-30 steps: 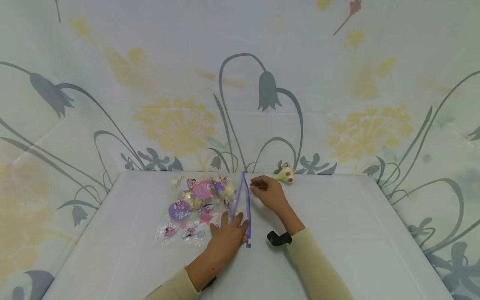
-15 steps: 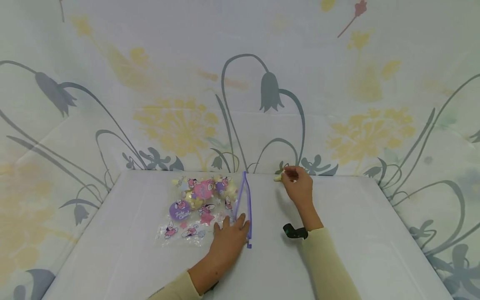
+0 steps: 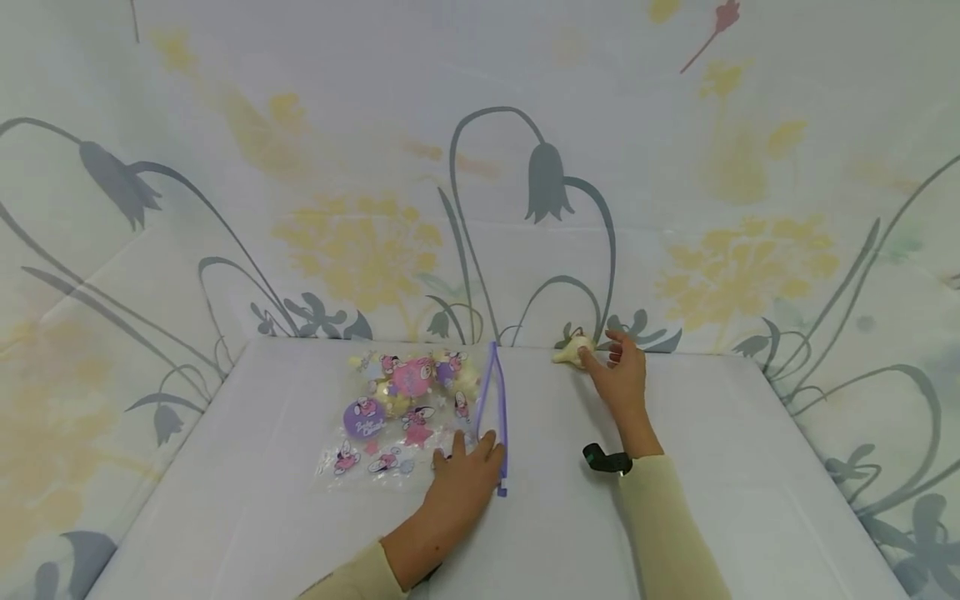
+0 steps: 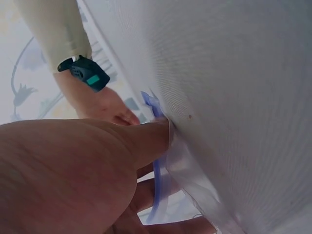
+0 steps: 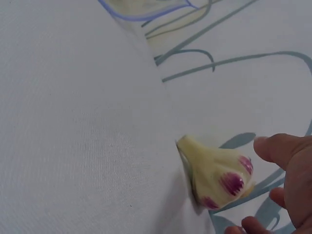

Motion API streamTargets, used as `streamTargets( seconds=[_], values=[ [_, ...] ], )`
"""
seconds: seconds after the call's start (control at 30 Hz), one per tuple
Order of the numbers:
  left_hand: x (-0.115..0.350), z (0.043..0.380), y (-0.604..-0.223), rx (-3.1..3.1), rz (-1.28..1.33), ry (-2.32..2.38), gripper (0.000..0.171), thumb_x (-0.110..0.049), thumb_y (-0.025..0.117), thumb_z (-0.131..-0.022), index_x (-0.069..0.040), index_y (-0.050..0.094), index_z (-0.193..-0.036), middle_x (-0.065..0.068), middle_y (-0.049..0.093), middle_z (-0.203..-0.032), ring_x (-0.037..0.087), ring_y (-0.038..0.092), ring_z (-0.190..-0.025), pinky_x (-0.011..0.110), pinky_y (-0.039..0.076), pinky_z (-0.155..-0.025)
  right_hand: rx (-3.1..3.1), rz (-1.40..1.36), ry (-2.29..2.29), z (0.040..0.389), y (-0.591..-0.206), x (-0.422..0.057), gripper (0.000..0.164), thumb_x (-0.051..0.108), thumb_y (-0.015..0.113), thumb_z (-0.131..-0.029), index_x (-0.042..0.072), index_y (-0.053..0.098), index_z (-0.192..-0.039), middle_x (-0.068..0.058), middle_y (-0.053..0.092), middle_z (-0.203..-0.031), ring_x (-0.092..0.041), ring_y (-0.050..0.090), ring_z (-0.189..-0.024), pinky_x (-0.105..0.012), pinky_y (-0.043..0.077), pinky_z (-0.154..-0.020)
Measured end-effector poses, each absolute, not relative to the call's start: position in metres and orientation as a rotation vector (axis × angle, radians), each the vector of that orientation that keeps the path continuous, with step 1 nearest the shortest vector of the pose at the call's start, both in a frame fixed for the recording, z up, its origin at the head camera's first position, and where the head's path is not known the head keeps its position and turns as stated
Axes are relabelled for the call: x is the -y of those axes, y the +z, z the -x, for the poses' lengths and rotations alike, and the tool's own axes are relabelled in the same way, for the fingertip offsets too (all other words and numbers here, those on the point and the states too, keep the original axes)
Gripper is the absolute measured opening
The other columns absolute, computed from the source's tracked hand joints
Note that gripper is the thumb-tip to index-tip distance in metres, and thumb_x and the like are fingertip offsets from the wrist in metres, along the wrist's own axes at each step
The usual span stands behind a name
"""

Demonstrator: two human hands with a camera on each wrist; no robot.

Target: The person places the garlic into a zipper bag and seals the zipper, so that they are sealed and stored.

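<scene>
Fingers spread, the left hand touches a zip bag. The right hand, thumb parted, is beside a garlic bulb.

Garlic bulb, cream with purple patches, lies at the edge of the surface, by the printed backdrop. Right hand just beside it, fingers apart from it. Blue-edged bag partly visible.

On the table, the bag lies mostly left of the frame's centre, the garlic bulb right of it beside the wall.
</scene>
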State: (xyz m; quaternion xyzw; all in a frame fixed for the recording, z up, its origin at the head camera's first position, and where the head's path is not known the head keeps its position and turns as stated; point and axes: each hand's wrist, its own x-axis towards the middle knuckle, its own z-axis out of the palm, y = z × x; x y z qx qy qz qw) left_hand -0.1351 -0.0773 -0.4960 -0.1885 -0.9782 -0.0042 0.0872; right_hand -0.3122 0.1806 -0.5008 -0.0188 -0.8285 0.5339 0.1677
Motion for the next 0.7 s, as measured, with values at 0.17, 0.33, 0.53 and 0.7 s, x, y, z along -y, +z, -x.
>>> streamTargets(
  seconds=[0.17,0.33,0.53,0.7],
  values=[
    [0.078,0.137,-0.491,2.961,0.570,-0.045,0.039,-0.022,0.076,-0.099,-0.015,0.069,-0.136,0.003,0.063,-0.145,0.047,0.062,-0.126,0.067,0.060,-0.081,2.413,0.005,1.518,0.317,-0.504,-0.181,0.061,0.014,0.077,-0.096,-0.006,0.052,-0.148,-0.034,0.053,-0.136,-0.047,0.055,-0.124,-0.056,0.048,-0.108],
    [0.080,0.138,-0.487,3.013,0.575,-0.107,0.047,-0.034,0.078,-0.096,-0.016,0.070,-0.138,0.003,0.062,-0.146,0.046,0.060,-0.128,0.067,0.059,-0.084,2.428,0.045,1.544,0.320,-0.509,-0.177,0.062,0.013,0.076,-0.096,-0.008,0.050,-0.149,-0.032,0.053,-0.138,-0.044,0.054,-0.128,-0.053,0.046,-0.111],
    [0.080,0.139,-0.486,3.016,0.593,-0.095,0.049,-0.036,0.077,-0.096,-0.016,0.069,-0.139,0.003,0.062,-0.147,0.046,0.060,-0.128,0.066,0.059,-0.084,2.416,0.074,1.563,0.322,-0.517,-0.176,0.062,0.015,0.076,-0.097,-0.006,0.050,-0.150,-0.029,0.054,-0.140,-0.041,0.053,-0.131,-0.049,0.046,-0.114],
    [0.080,0.139,-0.486,3.025,0.586,-0.087,0.049,-0.036,0.076,-0.097,-0.016,0.069,-0.141,0.004,0.061,-0.149,0.047,0.059,-0.130,0.066,0.059,-0.085,2.398,0.049,1.555,0.324,-0.523,-0.175,0.059,0.015,0.077,-0.097,-0.002,0.053,-0.149,-0.027,0.058,-0.139,-0.039,0.056,-0.127,-0.048,0.047,-0.110]
  ],
)
